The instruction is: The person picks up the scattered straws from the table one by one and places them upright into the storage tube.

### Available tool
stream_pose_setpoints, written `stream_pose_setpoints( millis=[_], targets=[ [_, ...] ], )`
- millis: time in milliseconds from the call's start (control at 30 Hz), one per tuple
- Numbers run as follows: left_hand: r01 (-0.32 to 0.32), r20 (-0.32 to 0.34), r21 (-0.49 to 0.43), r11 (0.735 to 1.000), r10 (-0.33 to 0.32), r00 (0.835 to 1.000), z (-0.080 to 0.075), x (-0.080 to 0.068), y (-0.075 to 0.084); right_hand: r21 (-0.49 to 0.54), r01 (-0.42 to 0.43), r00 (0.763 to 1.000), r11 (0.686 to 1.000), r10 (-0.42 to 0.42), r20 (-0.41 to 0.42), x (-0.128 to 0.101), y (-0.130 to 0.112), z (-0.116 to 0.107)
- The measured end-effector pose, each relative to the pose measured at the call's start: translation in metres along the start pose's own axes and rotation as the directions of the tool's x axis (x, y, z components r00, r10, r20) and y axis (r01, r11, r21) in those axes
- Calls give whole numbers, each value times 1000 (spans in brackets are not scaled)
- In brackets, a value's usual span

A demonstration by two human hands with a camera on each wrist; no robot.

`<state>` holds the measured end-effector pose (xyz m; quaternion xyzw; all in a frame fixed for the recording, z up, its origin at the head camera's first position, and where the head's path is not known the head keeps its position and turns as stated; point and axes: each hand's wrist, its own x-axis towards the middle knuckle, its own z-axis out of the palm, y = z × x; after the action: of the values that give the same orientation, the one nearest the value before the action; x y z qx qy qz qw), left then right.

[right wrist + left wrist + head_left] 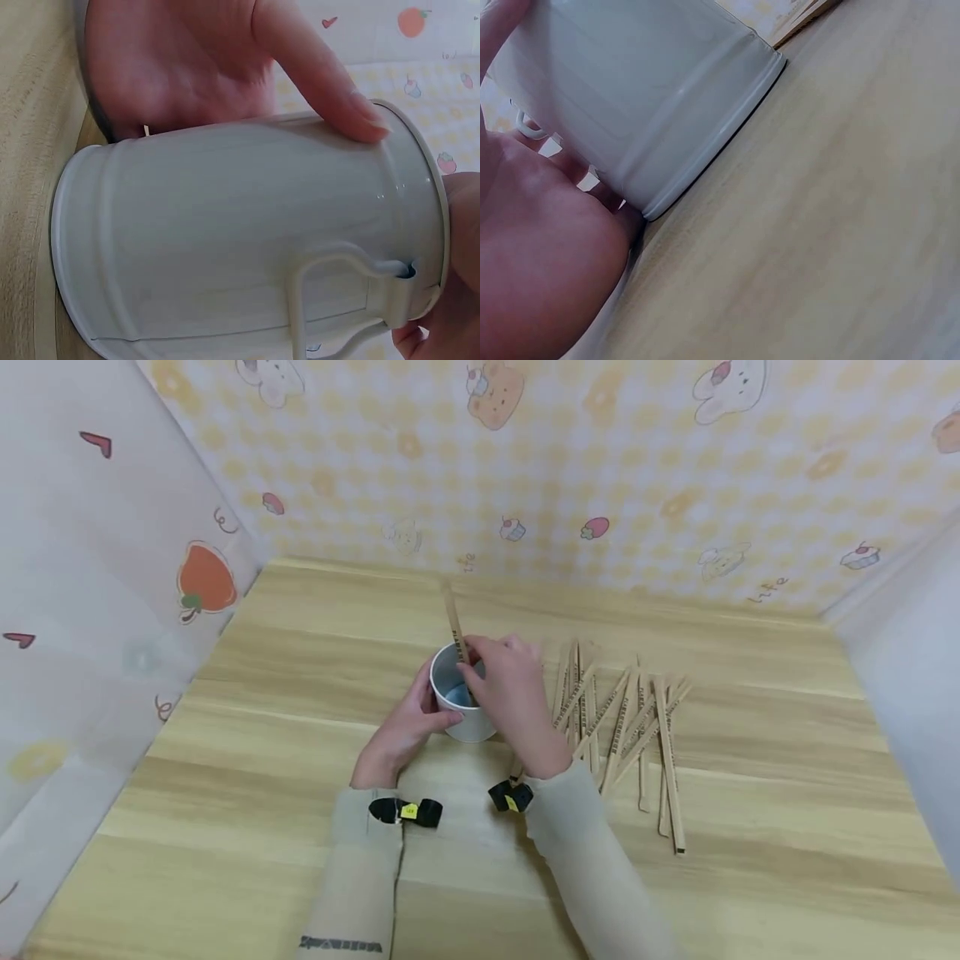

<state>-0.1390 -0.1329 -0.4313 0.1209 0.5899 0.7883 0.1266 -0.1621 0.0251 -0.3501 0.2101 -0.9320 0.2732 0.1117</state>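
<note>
A white metal cup (467,720) with a handle (337,300) stands upright on the wooden table (300,635). My left hand (411,720) grips the cup's left side, and its thumb (330,90) lies along the cup wall (652,90). Over the rim, my right hand (510,689) pinches a printed wooden stick (454,625). This stick stands tilted with its lower end inside the cup and its top pointing away from me. My right hand hides the cup's right side.
Several more wooden sticks (622,718) lie loosely fanned on the table, right of the cup. Patterned walls (600,468) close in the back and both sides. Bare table shows to the left and in front.
</note>
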Motion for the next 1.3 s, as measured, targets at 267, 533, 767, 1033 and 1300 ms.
stream_pose_setpoints(
  millis=[267, 533, 767, 1033, 1300],
  targets=[
    [38, 7, 21, 999, -39, 999, -2, -7, -16, 36, -13, 1000, 999, 13, 1, -13, 5, 10],
    [29, -20, 29, 999, -28, 999, -6, -2, -23, 162, -31, 999, 986, 37, -34, -14, 20, -6],
    [12, -24, 46, 999, -11, 1000, -6, 6, -27, 177, -163, 979, 971, 181, -89, -22, 58, -29],
    [10, 0, 42, 999, -10, 1000, -5, 13, -21, 192, -279, 941, 941, 308, -140, -42, 109, -53],
    [18, 3, 37, 999, -18, 1000, 0, 12, -12, 210, -379, 905, 901, 408, -120, -58, 137, -66]
  ],
)
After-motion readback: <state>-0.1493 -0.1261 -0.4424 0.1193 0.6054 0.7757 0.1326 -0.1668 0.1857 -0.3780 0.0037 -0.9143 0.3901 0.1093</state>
